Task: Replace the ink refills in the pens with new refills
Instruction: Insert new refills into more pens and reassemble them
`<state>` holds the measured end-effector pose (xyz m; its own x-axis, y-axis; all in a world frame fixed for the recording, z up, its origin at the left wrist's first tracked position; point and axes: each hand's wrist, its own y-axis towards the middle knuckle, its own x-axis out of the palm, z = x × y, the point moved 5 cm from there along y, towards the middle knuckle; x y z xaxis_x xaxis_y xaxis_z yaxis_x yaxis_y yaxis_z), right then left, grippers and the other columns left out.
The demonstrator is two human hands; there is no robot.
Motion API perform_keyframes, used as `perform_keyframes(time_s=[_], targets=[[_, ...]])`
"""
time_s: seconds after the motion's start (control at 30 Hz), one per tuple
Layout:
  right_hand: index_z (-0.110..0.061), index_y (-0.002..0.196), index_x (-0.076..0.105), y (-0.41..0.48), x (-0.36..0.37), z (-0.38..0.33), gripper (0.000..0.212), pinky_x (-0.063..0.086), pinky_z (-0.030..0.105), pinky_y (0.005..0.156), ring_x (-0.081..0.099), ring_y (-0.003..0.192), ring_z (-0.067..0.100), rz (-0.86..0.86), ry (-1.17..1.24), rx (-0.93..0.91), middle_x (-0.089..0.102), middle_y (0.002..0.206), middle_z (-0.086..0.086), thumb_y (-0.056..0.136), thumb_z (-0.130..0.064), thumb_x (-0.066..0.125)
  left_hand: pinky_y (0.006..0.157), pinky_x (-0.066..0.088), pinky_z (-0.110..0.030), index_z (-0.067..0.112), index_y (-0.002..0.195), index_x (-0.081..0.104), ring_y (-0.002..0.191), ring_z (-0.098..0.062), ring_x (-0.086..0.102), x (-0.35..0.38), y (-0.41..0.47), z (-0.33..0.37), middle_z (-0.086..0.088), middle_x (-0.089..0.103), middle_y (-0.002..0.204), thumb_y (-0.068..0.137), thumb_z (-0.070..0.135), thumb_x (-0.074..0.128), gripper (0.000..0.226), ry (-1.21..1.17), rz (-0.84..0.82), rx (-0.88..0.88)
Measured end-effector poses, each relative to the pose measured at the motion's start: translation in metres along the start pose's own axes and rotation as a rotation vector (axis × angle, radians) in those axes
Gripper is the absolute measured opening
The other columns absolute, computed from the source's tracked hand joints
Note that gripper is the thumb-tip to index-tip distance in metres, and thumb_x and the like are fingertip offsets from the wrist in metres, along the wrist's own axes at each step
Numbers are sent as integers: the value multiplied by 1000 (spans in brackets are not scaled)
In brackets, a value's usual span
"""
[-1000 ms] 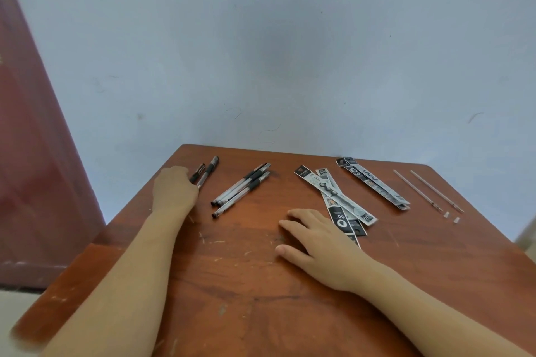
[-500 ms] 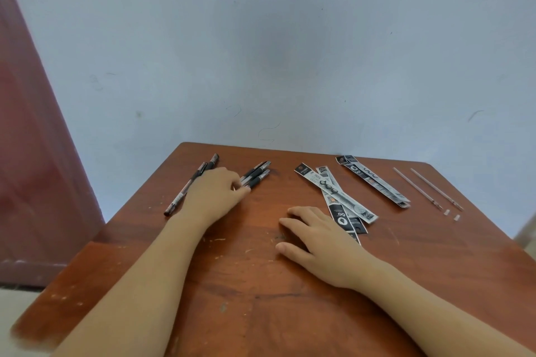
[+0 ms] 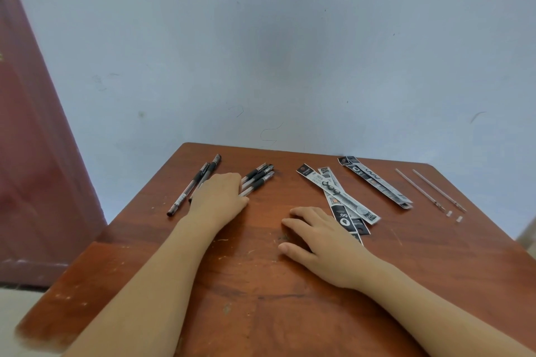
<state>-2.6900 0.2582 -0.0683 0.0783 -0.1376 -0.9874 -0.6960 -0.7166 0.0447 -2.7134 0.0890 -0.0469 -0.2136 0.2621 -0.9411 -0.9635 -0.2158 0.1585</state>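
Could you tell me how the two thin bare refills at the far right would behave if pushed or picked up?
The refills look round and very slender, so a nudge would probably roll them across the flat table. Being so thin, they are likely light and may flex when lifted by one end.

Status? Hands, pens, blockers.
Left hand on three pens, grip unclear. Right hand flat on table. Refill packs beside it, nothing blocking.
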Motion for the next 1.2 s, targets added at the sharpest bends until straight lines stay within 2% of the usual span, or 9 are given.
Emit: perform_keyframes(time_s=[0.13, 0.3, 0.4, 0.53, 0.67, 0.77, 0.93, 1.07, 1.2], targets=[[-22, 139, 34, 0, -1, 1, 57, 17, 26, 112, 21, 135, 13, 25, -4, -1, 29, 146, -1, 91, -53, 33, 67, 43, -28, 16, 96, 59, 91, -19, 58, 1, -1, 1, -2, 63, 100, 86, 31, 53, 20, 45, -11, -19], [-21, 138, 34, -1, -5, 2, 53, 17, 20, 108, 24, 133, 10, 100, 57, -2, 31, 145, -3, 92, -47, 37, 68, 45, -27, 19, 91, 59, 82, -13, 54, -6, -6, 14, 7, 57, 86, 88, 33, 50, 16, -35, 43, 111], [-21, 136, 35, -3, -23, 7, 48, 26, 16, 100, 37, 123, 7, 384, 331, 117, 41, 134, -5, 92, -37, 45, 64, 40, -24, 22, 86, 59, 72, -8, 48, -11, -12, 27, 14, 46, 69, 86, 30, 54, 9, -193, 88, 264], [-26, 117, 39, -14, -44, 40, 29, 43, 22, 71, 53, 76, 7, 803, 800, 419, 52, 83, -9, 90, -32, 48, 62, 41, -26, 28, 78, 55, 63, -5, 44, -10, -18, 37, 14, 47, 65, 83, 29, 60, 7, -302, 41, 388], [-22, 91, 54, -7, -37, 55, 9, 38, 23, 49, 44, 44, 7, 645, 913, 426, 49, 55, -1, 92, -28, 47, 60, 38, -19, 28, 77, 57, 63, -3, 43, -8, -25, 48, 14, 46, 67, 82, 26, 62, 7, -312, 34, 480], [-16, 70, 57, -6, -37, 53, 25, 32, 16, 37, 37, 33, 5, 613, 983, 395, 45, 42, -7, 93, -18, 48, 63, 31, -9, 25, 81, 58, 73, 5, 41, -7, -28, 53, 17, 44, 75, 82, 25, 60, 3, -283, 39, 523], [-18, 74, 59, -5, -38, 47, 21, 35, 14, 42, 41, 36, 6, 589, 1012, 324, 50, 41, -7, 92, -16, 48, 64, 40, -12, 26, 86, 54, 72, -1, 49, -5, -32, 61, 14, 52, 77, 86, 25, 54, 1, -350, 15, 521], [-17, 78, 59, -3, -36, 42, 17, 38, 17, 43, 43, 38, 8, 544, 1123, 302, 52, 45, -6, 92, -13, 49, 69, 48, -29, 22, 99, 56, 73, -10, 53, 1, -33, 68, 9, 57, 79, 91, 27, 46, 14, -289, -39, 527], [-13, 73, 60, -4, -38, 50, 16, 32, 19, 40, 40, 35, 8, 578, 1230, 372, 51, 42, -6, 88, -11, 55, 59, 39, -20, 22, 100, 56, 63, -4, 46, 3, -28, 67, 13, 49, 71, 93, 28, 42, 17, -251, -36, 532]])
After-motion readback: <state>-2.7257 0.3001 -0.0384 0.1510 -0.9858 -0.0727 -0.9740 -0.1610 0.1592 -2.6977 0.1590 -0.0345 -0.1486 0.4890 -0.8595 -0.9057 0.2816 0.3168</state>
